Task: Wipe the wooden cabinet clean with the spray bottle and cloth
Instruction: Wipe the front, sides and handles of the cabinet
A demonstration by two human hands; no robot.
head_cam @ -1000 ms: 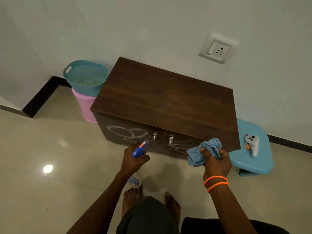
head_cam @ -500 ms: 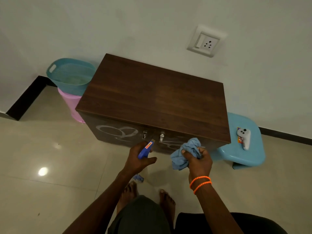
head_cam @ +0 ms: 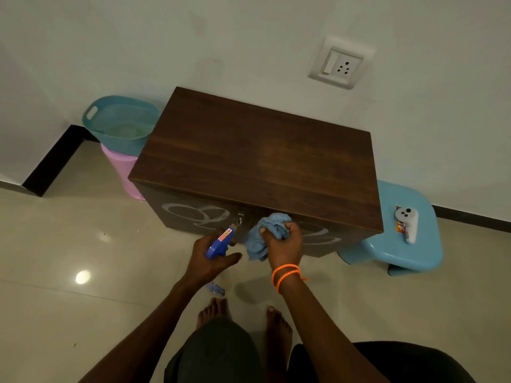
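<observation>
Cabinet (head_cam: 257, 158) between stacked baskets (head_cam: 121, 125) and stool (head_cam: 398, 244); left hand (head_cam: 210, 258) grips spray bottle (head_cam: 219, 243), right hand (head_cam: 282, 241) clutches cloth (head_cam: 262, 236).

One wooden cabinet (head_cam: 257, 158), one spray bottle (head_cam: 219, 243), one cloth (head_cam: 262, 234), two baskets (head_cam: 121, 125), one stool (head_cam: 401, 244), one wall socket (head_cam: 341, 64), two orange wristbands (head_cam: 286, 273), two hands (head_cam: 210, 258)

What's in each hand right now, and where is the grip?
The left hand holds the spray bottle at its blue trigger head. The right hand grips the bunched blue cloth around its middle.
</observation>
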